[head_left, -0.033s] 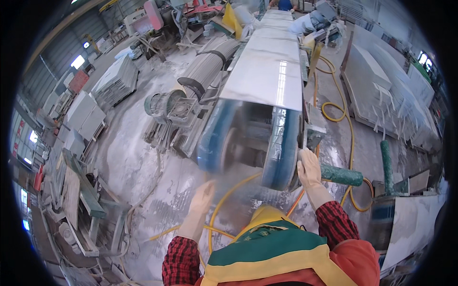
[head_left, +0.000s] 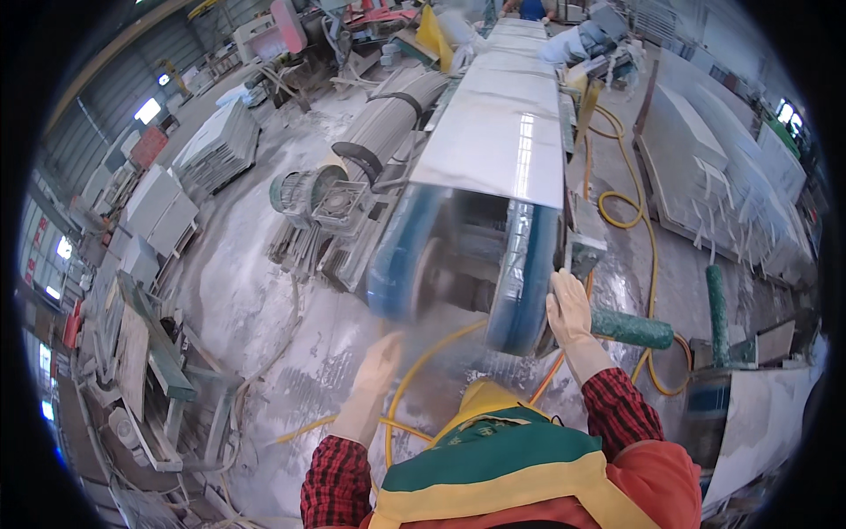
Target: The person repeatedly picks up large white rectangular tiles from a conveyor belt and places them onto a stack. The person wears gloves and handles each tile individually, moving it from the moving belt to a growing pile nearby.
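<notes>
A long, glossy white stone slab (head_left: 489, 150) with grey veins lies on a conveyor with two blue belts. The left belt (head_left: 395, 282) and the right belt (head_left: 524, 295) curve down around their rollers beyond the slab's near end. My left hand (head_left: 377, 370), in a cream glove, is just below the left belt, its fingers stretched out and slightly blurred. I cannot tell if it touches the belt. My right hand (head_left: 571, 309), gloved alike, lies with fingers extended along the conveyor's right side. Neither glove shows anything held.
A green roller (head_left: 630, 326) juts out beside my right hand. Yellow hoses (head_left: 414, 366) loop over the wet floor. A motor (head_left: 335, 198) sits left of the conveyor. Large slabs (head_left: 683, 145) lean at the right. A person (head_left: 531, 9) stands at the far end.
The whole view has shifted very slightly to the right. Both hands and the slab keep almost the same places.
</notes>
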Tool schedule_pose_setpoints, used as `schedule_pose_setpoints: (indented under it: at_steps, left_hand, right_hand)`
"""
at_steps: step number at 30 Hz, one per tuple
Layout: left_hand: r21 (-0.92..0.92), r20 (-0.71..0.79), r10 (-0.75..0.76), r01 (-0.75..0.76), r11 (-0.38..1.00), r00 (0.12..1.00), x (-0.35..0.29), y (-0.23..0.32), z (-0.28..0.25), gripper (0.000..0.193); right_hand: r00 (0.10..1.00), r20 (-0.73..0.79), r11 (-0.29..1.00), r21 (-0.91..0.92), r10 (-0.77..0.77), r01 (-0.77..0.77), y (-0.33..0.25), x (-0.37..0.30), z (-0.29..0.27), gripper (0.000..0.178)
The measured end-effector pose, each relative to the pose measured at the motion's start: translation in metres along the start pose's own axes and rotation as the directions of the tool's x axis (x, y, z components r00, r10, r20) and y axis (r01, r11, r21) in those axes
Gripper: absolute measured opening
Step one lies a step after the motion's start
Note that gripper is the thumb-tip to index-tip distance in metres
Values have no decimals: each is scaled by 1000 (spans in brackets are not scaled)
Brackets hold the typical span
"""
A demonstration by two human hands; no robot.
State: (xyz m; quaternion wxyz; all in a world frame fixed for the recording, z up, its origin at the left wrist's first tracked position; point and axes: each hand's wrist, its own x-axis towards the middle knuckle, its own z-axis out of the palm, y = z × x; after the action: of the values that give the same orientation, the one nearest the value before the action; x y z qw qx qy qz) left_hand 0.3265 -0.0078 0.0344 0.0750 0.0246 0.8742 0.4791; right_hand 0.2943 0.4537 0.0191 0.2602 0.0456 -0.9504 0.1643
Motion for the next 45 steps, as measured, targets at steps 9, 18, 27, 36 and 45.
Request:
schedule_pose_setpoints:
  at_steps: [9, 18, 27, 36, 45]
  left_hand:
    - [233, 33, 39, -45, 971, 999, 39, 21, -43, 45]
    - [347, 24, 228, -222, 911, 973, 125, 17, -46, 57]
    - [528, 197, 372, -418, 740, 907, 270, 46, -4, 72]
    - [546, 252, 482, -534, 645, 839, 367, 71, 11, 74]
    - [561, 198, 603, -594, 577, 773, 396, 40, 30, 66]
  right_hand:
    - [998, -43, 996, -82, 35, -39, 26, 153, 96, 57]
    - [976, -110, 981, -21, 190, -193, 40, 163, 134, 67]
    - [968, -75, 969, -46, 240, -244, 39, 155, 132, 70]
    - [975, -33, 972, -86, 218, -220, 18, 161, 91, 63]
    - [968, 38, 967, -57, 250, -247, 2, 164, 78, 59]
